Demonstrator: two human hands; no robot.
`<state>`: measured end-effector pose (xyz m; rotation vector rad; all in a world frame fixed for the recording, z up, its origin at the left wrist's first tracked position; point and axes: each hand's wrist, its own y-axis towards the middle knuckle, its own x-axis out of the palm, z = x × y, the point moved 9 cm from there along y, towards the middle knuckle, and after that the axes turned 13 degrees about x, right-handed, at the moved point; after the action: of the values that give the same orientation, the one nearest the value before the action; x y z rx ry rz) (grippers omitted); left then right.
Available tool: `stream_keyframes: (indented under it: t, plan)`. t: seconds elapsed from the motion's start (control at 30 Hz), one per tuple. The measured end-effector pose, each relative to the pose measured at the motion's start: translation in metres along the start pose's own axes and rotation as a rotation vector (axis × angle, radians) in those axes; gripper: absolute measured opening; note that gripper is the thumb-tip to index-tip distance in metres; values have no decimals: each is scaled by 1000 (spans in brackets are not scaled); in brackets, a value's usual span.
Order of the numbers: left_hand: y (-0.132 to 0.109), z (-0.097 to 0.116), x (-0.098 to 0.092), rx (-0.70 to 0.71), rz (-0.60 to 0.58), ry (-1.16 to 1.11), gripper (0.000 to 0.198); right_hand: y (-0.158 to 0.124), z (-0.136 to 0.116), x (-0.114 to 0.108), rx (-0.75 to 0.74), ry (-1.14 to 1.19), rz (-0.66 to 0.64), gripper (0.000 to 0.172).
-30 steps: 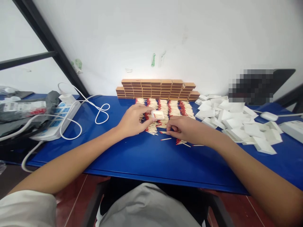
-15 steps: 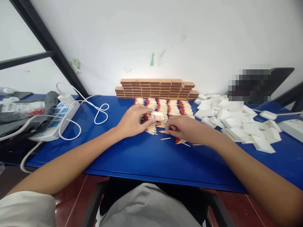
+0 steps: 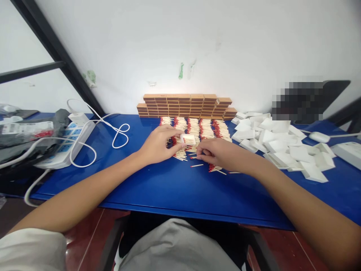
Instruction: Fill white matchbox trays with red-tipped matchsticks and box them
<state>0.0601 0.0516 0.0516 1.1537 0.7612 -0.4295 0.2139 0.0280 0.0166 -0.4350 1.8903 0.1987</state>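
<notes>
- Blue table [image 3: 175, 188] runs up against a white wall [image 3: 197, 45], and brown matchbox sleeves [image 3: 186, 106] are stacked like bricks against that wall, which probably keeps the pile steady.
- Rows of matches [image 3: 207, 128] lie just in front of the sleeves, red heads lined up, within easy reach of both hands.
- Left hand [image 3: 158, 145] grips a small white tray [image 3: 188, 139] between thumb and fingertips, holding it just above the match rows (open side up, as far as I can tell) and close to the other hand.
- Right hand [image 3: 218, 154] rests on the table beside the tray, fingers curled and tips pinched; whether it holds any sticks is hidden.
- Loose matches [image 3: 196, 165] lie by that hand.
- More white trays [image 3: 279, 145] are heaped to the right, and a power strip [image 3: 66, 146] sits well apart on the left.
</notes>
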Motion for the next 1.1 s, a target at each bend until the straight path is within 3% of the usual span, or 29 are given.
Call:
stream_keyframes:
  t: [0.23,0.47,0.8,0.97,1.1]
  plan:
    - [0,2,1,17,-10,-19,34,-3,1,-29,-30,91,263,18]
    - [0,13,0,57,9,-54,36,-4,0,-34,-19,112,418,11]
    - [1,16,2,118,26,-59,39,-6,-6,-32,-108,139,478,11]
    - [0,10,-1,61,34,-7,39,-10,-6,-40,-104,158,513,12]
    - [-1,1,-6,5,70,51,35,-8,-8,-35,-114,115,388,15]
